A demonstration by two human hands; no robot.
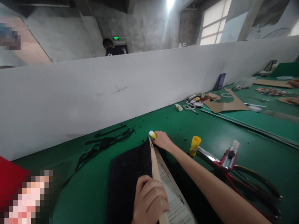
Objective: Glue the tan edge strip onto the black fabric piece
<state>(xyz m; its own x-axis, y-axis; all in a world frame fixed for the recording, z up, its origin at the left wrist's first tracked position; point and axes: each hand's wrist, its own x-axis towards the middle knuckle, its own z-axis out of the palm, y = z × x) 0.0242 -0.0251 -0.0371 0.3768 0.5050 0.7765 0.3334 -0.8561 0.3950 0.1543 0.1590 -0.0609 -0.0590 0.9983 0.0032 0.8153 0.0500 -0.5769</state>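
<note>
We see the left hand (149,200) near the table's (245,149) front edge, fingers curled over the near end of a board (154,161) that stands on its edge, black cloth (127,180) on its left face and a printed sheet (173,199) on its right. The right hand (162,140) reaches to the board's far end, pinching a small glue bottle (152,134) against the top edge. A yellow cap (194,145) stands just right of that hand, a knife (230,154) and scissors (247,177) farther right. Black scraps (105,141) lie toward the white wall (93,96) (at the table's back edge).
</note>
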